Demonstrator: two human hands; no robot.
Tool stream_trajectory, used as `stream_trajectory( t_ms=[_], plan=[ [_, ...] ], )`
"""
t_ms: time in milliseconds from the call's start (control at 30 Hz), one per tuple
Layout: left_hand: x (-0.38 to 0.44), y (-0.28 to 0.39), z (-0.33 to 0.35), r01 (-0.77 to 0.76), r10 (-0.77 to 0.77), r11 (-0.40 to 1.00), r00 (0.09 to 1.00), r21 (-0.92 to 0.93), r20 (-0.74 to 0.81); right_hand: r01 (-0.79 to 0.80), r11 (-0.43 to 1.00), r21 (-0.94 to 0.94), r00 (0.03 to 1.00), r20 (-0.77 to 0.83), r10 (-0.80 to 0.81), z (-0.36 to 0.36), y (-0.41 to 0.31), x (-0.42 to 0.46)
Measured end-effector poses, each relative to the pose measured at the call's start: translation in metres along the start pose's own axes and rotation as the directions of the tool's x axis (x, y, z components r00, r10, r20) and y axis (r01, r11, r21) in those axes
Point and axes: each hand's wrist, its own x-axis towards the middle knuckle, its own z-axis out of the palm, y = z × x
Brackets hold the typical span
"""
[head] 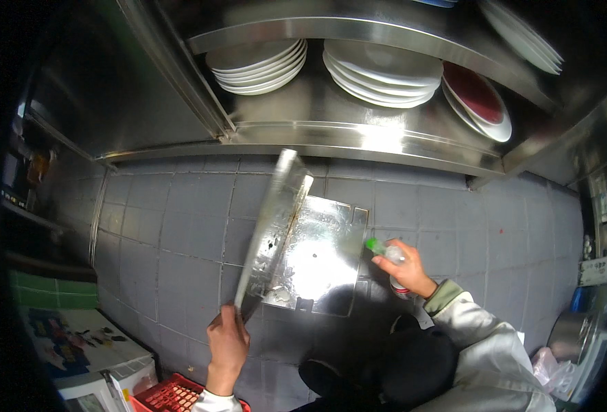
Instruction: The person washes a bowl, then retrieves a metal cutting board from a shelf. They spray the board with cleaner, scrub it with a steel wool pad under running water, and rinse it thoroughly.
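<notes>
A shiny metal panel (pixel 329 257) lies on the grey tiled floor, its surface wet-looking and glaring. My left hand (pixel 227 342) grips the lower end of a second, flanged metal piece (pixel 270 242), which stands tilted along the panel's left side and is slightly blurred. Just right of the panel, my right hand (pixel 409 268) is closed around a clear bottle (pixel 393 254) with a green top that points left at the panel. Part of the bottle is hidden by the fingers. A container with a red and white label (pixel 400 289) shows just below that hand.
Steel shelving (pixel 308 136) with stacks of white plates (pixel 383 77) and a red plate (pixel 473 95) runs across the far side. A red plastic basket (pixel 172 394) and a white box (pixel 87 342) stand at lower left. A plastic bag (pixel 553 371) is at lower right.
</notes>
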Motion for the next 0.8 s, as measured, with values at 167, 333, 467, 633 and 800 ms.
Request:
stream_trajectory(
  t_ms=[167,333,467,633,800],
  plan=[
    [0.017,0.022,0.016,-0.355,0.334,0.913,0.933,0.199,0.130,-0.027,0.984,0.174,0.972,-0.225,0.067,-0.040,-0.010,0.002],
    [0.011,0.036,0.061,-0.506,0.530,0.767,0.846,0.394,0.055,-0.003,0.986,0.169,0.961,-0.271,0.049,-0.060,-0.036,0.014],
    [0.015,0.033,0.071,-0.407,0.438,0.816,0.899,0.411,0.022,0.001,0.997,0.074,0.974,-0.225,0.015,-0.062,-0.031,0.016],
    [0.009,0.009,0.087,-0.312,0.325,0.849,0.945,0.426,0.043,-0.052,0.983,0.175,0.985,-0.150,0.079,-0.048,-0.033,0.022],
    [-0.019,0.010,0.130,-0.342,0.322,0.795,0.938,0.501,0.130,0.052,0.984,-0.169,0.979,0.205,-0.016,-0.011,-0.046,0.041]
  ],
)
